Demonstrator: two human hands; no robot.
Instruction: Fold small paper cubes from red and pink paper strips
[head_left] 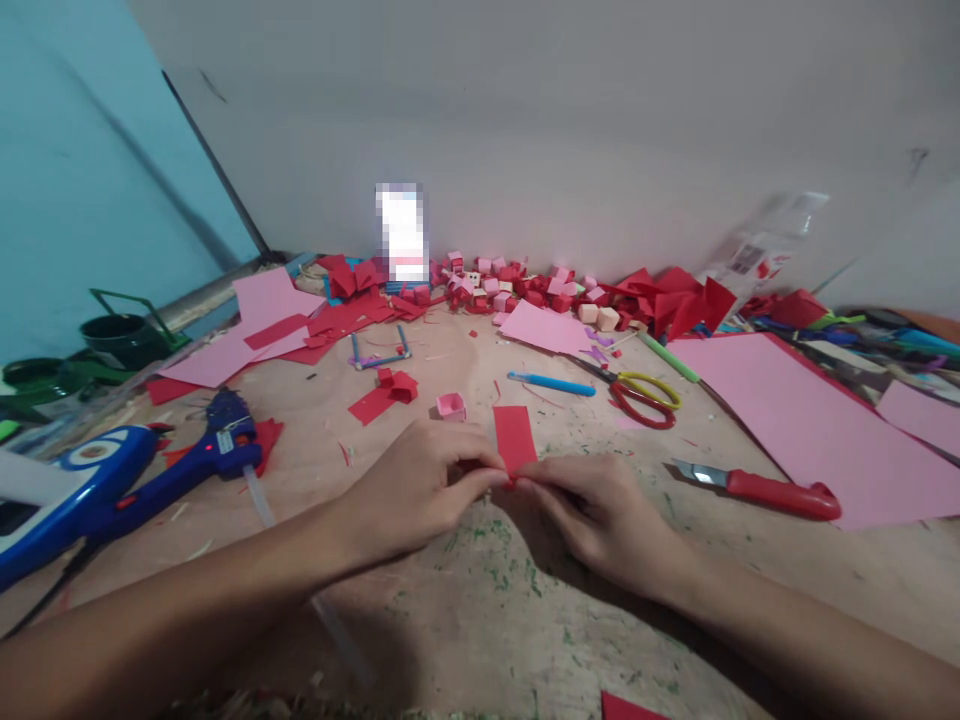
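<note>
A small red paper strip stands out from between my hands over the middle of the table. My left hand pinches its near end between thumb and forefinger. From the other side my right hand pinches that same end, the fingertips of both hands almost meeting. What the fingertips cover of the strip's end is hidden. Just beyond my left hand sits a small open pink paper box. A red strip with a curled end lies farther to the left.
A blue glue gun lies on the left, a red-handled knife on the right. Scissors and a blue pen-like tool lie ahead. Several paper cubes, a lit phone and a plastic bottle line the wall.
</note>
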